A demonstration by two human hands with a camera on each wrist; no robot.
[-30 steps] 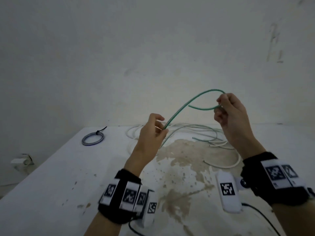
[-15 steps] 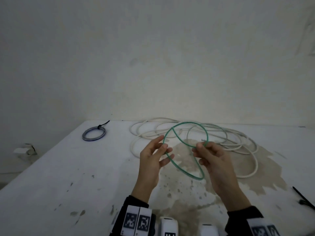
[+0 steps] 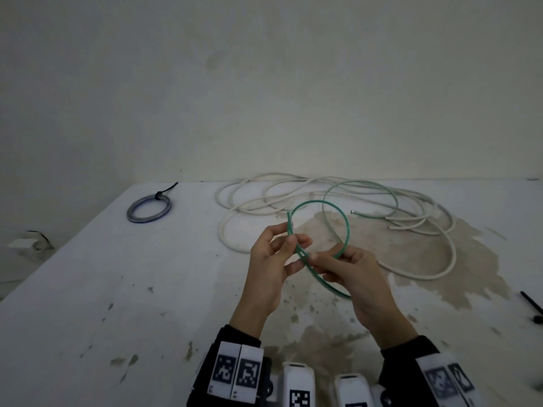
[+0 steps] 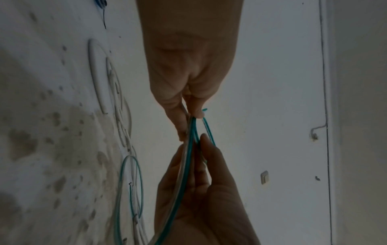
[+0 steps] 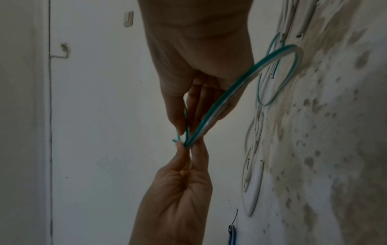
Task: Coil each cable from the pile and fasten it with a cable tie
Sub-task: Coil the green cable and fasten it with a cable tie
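A thin green cable [image 3: 346, 227] is bent into one small loop held above the table. My left hand [image 3: 295, 239] pinches it near its free end, which sticks up past the fingers. My right hand [image 3: 321, 259] pinches the crossing strands just to the right, almost touching the left. In the left wrist view the green cable [image 4: 185, 164] runs between both hands' fingertips. In the right wrist view the cable [image 5: 230, 92] arcs away from the pinch. A pile of white cables [image 3: 252, 198] lies behind on the table [image 3: 117, 289], with a pale green cable [image 3: 363, 183] among them.
A blue coil [image 3: 149, 207] fastened with a black tie lies at the back left of the table. A loose black cable tie [image 3: 531, 302] sits at the right edge. A brown stain covers the table's middle. A bare wall stands close behind.
The hands have come down from a raised, spread position and closed together. The cable went from a long open curve to a small closed loop pinched by both hands.
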